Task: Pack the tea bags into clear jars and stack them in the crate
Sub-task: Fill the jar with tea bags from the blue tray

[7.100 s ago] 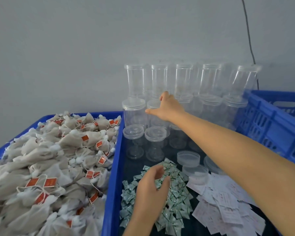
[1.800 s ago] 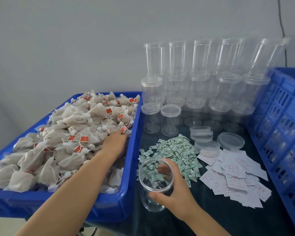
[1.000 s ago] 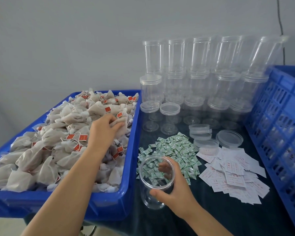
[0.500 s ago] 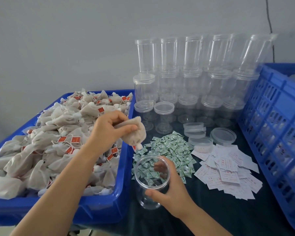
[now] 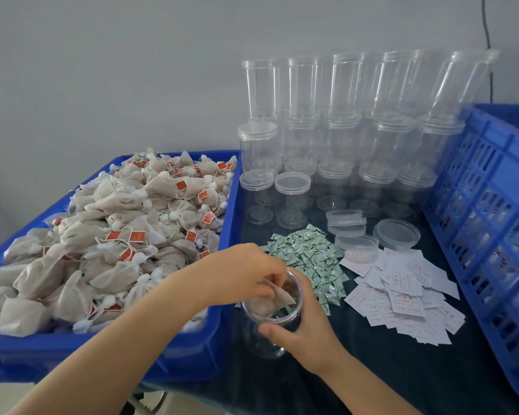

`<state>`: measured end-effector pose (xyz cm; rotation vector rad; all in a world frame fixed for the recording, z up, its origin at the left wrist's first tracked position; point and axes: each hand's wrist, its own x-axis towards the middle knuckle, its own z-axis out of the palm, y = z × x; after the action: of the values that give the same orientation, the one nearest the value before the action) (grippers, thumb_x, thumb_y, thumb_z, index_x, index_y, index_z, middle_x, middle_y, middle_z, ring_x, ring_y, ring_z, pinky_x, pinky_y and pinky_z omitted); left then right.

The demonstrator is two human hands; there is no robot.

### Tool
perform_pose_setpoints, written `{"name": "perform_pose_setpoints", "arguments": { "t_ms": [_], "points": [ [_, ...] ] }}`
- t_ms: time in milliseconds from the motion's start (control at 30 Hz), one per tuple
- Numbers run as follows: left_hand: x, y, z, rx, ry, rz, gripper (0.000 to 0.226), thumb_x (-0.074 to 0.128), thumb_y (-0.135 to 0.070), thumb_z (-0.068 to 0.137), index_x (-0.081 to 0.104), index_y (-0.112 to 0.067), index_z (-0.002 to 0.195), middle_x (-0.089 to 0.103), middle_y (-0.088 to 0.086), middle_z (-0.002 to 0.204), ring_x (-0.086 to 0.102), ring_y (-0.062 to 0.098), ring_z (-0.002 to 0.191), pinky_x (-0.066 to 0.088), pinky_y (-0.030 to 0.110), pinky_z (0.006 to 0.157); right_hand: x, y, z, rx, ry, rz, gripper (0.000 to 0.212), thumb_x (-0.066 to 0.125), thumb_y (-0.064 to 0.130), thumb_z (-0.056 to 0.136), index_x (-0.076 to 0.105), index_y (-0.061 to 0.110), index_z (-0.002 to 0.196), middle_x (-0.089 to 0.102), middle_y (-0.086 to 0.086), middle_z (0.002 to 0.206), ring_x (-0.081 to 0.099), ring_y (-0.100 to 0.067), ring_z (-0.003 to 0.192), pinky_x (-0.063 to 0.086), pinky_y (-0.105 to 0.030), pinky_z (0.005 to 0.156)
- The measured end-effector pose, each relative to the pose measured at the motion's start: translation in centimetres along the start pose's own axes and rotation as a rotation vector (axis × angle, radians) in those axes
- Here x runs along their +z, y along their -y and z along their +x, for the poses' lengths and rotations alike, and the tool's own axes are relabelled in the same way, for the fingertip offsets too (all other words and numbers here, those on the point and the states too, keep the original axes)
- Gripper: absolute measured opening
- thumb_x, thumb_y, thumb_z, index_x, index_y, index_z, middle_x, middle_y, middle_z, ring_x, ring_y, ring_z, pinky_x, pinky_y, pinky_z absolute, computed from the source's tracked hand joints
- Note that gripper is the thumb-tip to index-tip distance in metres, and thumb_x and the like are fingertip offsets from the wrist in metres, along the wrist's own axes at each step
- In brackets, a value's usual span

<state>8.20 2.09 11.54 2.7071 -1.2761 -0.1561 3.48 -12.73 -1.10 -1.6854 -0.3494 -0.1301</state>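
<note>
Pinching tea bag point(image 5: 277, 298), fingers point(image 5: 274, 275) curled

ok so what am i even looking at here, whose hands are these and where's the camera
There is no machine here. A person wears one camera on the head, looking down at their own two bare hands. The left hand pushes a tea bag into an open clear jar, which the right hand grips to steady it. On the dark table, the blue tray at left holds a heap of tea bags. Behind stand stacked empty jars. Nearer lie small green sachets, loose lids and printed paper slips. The blue crate stands at right.
</note>
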Motion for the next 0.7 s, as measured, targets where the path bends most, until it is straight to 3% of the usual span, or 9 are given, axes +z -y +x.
{"name": "perform_pose_setpoints", "arguments": {
  "t_ms": [100,233,433,567,700],
  "points": [
    [0.3,-1.4,1.2,0.012,0.109,0.222,0.021,0.048,-0.023,0.096,0.063,-0.019,0.111,0.055,-0.005,0.08,0.052,0.015,0.079,0.042,0.027,0.068,-0.1,0.0,0.0,0.0,0.009,0.026,0.075,0.083,0.028,0.069,0.042,0.054,0.128,0.06,0.02,0.124,0.061,-0.007,0.117,0.05,-0.014,0.086],
    [1.0,-2.8,2.5,0.044,0.28,0.366,0.019,0.049,-0.016,0.095,0.066,-0.011,0.103,0.058,0.001,0.084,0.057,0.02,0.08,0.05,0.033,0.075,0.1,-0.2,-0.1,0.002,0.006,0.033,0.078,0.083,0.03,0.068,0.041,0.058,0.127,0.06,0.02,0.125,0.06,-0.01,0.119,0.051,-0.019,0.089],
    [1.3,-2.7,3.9,0.069,0.404,0.299,0.014,0.056,-0.006,0.087,0.068,-0.004,0.094,0.056,0.002,0.083,0.05,0.019,0.077,0.04,0.028,0.069,0.0,-0.3,0.0,0.007,-0.019,0.025,0.078,0.081,0.032,0.066,0.04,0.066,0.123,0.059,0.026,0.125,0.059,-0.002,0.117,0.047,-0.013,0.089],
    [1.5,-2.9,4.3,-0.034,0.488,0.189,0.024,0.064,-0.006,0.086,0.062,-0.001,0.109,0.057,0.007,0.091,0.049,0.018,0.081,0.036,0.025,0.06,0.0,-0.4,-0.1,0.009,-0.028,0.034,0.08,0.083,0.032,0.065,0.04,0.062,0.126,0.059,0.023,0.125,0.06,-0.006,0.117,0.049,-0.015,0.089],
    [1.8,-2.6,4.3,-0.037,0.591,0.136,0.025,0.061,-0.006,0.088,0.062,-0.001,0.112,0.052,0.002,0.093,0.049,0.018,0.088,0.034,0.026,0.073,0.1,-0.5,-0.1,0.037,-0.006,0.006,0.085,0.084,0.037,0.061,0.037,0.063,0.127,0.061,0.019,0.122,0.063,-0.01,0.113,0.053,-0.024,0.086]
  ]
}}
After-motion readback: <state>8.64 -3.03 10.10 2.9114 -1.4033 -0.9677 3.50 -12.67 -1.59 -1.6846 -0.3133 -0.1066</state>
